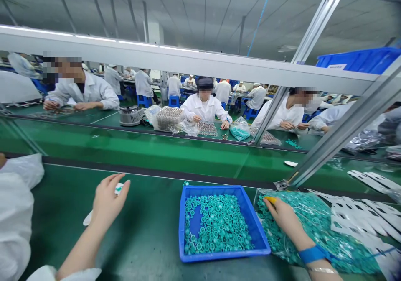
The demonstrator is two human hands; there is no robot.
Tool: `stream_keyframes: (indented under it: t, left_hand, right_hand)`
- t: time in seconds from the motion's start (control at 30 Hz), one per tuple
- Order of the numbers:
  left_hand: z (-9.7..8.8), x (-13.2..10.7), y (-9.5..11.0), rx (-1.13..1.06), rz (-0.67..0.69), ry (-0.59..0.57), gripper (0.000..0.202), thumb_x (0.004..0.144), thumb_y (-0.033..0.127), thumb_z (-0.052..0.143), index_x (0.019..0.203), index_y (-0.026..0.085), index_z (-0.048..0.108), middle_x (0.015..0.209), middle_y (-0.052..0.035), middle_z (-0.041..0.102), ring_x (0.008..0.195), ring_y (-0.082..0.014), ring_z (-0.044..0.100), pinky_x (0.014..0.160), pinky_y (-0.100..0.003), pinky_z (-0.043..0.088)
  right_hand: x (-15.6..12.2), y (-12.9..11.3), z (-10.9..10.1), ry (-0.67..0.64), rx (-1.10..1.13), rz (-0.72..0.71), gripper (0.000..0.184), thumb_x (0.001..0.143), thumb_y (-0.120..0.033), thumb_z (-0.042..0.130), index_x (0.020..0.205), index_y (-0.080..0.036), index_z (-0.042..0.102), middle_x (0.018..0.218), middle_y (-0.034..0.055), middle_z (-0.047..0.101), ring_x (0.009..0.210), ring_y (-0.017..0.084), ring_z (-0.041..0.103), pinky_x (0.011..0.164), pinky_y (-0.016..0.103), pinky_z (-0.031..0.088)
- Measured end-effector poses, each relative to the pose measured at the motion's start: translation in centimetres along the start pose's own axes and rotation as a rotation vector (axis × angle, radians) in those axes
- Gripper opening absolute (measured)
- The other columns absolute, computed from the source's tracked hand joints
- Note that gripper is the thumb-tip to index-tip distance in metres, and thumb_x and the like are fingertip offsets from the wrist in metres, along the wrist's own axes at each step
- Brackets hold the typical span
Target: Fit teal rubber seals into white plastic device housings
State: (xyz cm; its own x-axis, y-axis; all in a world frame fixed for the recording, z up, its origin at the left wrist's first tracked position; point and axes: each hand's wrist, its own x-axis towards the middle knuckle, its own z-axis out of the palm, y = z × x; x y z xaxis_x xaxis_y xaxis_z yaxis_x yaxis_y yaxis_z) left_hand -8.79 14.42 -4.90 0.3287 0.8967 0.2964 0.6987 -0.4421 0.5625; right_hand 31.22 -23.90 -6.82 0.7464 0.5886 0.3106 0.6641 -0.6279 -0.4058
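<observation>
Bare left hand (108, 203) is raised over the bench, a small white-and-teal piece (118, 188) pinched between thumb and fingertips; a white strip (88, 218) is seen just below it, its hold unclear. Right hand (285, 219) is pressed into a clear plastic bag (316, 226) of teal rings (313, 235), a yellow fingertip cover (270, 199) being worn or held at its tip; whether rings are grasped there cannot be told. A blue wrist strap (315, 254) and a thin metal bracelet (319, 269) are worn on that wrist.

Between the hands, a blue plastic tray (213, 188) is heaped with more teal rings. Spillage could be caused if the open bag is dragged or the tray rim is knocked, and rings could be mixed up on the mat.

Both are placed on a green bench mat (67, 231), with white die-cut sheets (360, 218) at right. Aluminium frame rails (344, 143) are mounted above. Across the conveyor, co-workers in white coats (205, 109) are seated at long factory benches under a high ceiling.
</observation>
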Motion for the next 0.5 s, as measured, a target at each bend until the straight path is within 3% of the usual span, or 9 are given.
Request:
stream_keyframes:
  t: [0.1, 0.23, 0.3, 0.4, 0.5]
  left_hand:
    - [1.0, -3.3, 6.1, -0.496, 0.093, -0.095, 0.041, 0.082, 0.047, 0.047, 0.107, 0.017, 0.060, 0.118, -0.0122, 0.056, 0.109, -0.0259, 0.054, 0.091, -0.037, 0.046]
    - [3.0, -8.4, 14.5, -0.941, 0.158, -0.528, 0.027, 0.082, 0.038, 0.054, 0.098, 0.018, 0.065, 0.106, -0.0097, 0.062, 0.100, -0.0219, 0.058, 0.084, -0.031, 0.048]
    - [3.9, -10.4, 17.9, -1.047, 0.161, -0.668, 0.025, 0.082, 0.033, 0.057, 0.098, 0.018, 0.067, 0.101, -0.0097, 0.063, 0.091, -0.0198, 0.059, 0.074, -0.027, 0.049]
    - [4.2, -12.1, 21.2, -1.094, 0.174, -0.710, 0.031, 0.080, 0.029, 0.060, 0.108, 0.019, 0.066, 0.098, -0.0092, 0.062, 0.080, -0.0173, 0.059, 0.061, -0.024, 0.047]
    - [3.7, -12.2, 22.4, -1.084, 0.284, -0.593, 0.030, 0.081, 0.027, 0.061, 0.110, 0.022, 0.068, 0.094, -0.0085, 0.064, 0.078, -0.0170, 0.060, 0.063, -0.025, 0.047]
  right_hand:
    - [-0.1, -1.4, -1.5, 0.078, 0.142, 0.087, 0.048, 0.070, -0.064, 0.049, 0.071, -0.019, 0.067, 0.065, 0.0111, 0.066, 0.059, 0.029, 0.061, 0.059, 0.040, 0.046]
    - [-1.1, -6.2, -2.4, 0.114, 0.410, 0.183, 0.047, 0.072, -0.064, 0.053, 0.075, -0.019, 0.066, 0.052, 0.0039, 0.058, 0.050, 0.022, 0.053, 0.049, 0.034, 0.042]
    - [-1.9, -9.8, -2.3, 0.070, 0.597, 0.193, 0.047, 0.078, -0.064, 0.047, 0.075, -0.020, 0.063, 0.052, 0.0017, 0.055, 0.047, 0.018, 0.050, 0.046, 0.030, 0.041]
    - [-3.4, -15.2, -2.0, -0.058, 0.841, 0.195, 0.046, 0.080, -0.065, 0.046, 0.073, -0.021, 0.058, 0.050, -0.0012, 0.049, 0.042, 0.013, 0.043, 0.037, 0.025, 0.034]
    - [-4.6, -19.0, -2.0, -0.176, 1.010, 0.197, 0.046, 0.076, -0.066, 0.053, 0.070, -0.020, 0.057, 0.049, -0.0033, 0.046, 0.039, 0.009, 0.039, 0.036, 0.022, 0.032]
